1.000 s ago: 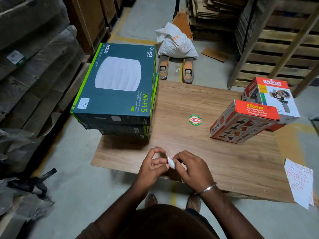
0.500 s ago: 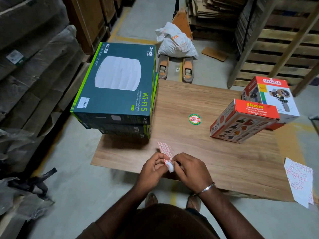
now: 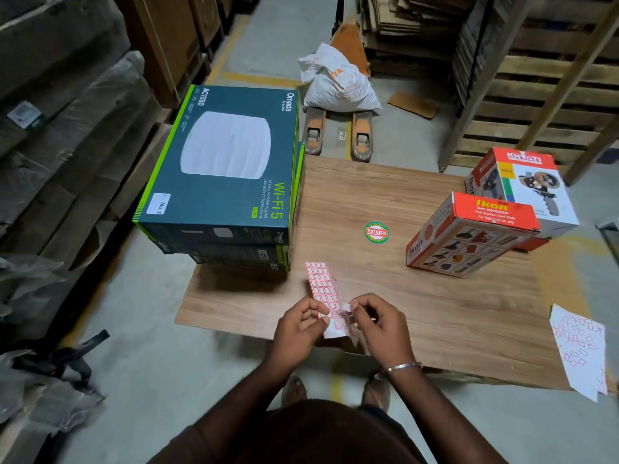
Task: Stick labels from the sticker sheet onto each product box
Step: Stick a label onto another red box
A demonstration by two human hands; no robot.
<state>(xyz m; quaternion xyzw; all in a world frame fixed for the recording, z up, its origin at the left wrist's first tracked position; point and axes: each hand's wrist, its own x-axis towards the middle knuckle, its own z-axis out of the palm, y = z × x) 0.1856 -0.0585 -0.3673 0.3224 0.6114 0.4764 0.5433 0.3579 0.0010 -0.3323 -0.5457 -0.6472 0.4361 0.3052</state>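
Over the near edge of the brown wood-grain board, the person's left hand pinches the long white sticker sheet with red-bordered labels at its left edge, fingers curled. The right hand pinches a small white label at the sheet's right edge. The sheet angles away from the person, above the board. On the board's far-left corner stands a stack of teal-and-green Wi-Fi router boxes. At its far-right side sit 2 orange-and-white tape dispenser boxes: an Ikon box and, behind it, a Khyati box. A round green-and-red Patelsa sticker lies on the board, between the stack and the Ikon box.
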